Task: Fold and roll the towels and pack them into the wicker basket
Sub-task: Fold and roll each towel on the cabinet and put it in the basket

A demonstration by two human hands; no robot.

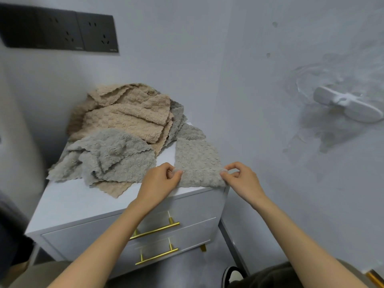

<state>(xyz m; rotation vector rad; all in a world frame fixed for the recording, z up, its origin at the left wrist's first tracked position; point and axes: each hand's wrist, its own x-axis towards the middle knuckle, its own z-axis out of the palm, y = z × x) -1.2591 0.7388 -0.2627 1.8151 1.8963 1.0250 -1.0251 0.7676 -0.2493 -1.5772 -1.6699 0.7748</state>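
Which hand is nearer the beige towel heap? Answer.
Left. The left hand pinches the grey towel's side toward the beige towel heap; the right hand pinches its far side.

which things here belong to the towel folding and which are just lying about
Job: grey towel, pinched by left hand and right hand; towel pile beside it. No basket in view.
Just there: cabinet; sockets; wall hook; drawer handles; shoe.
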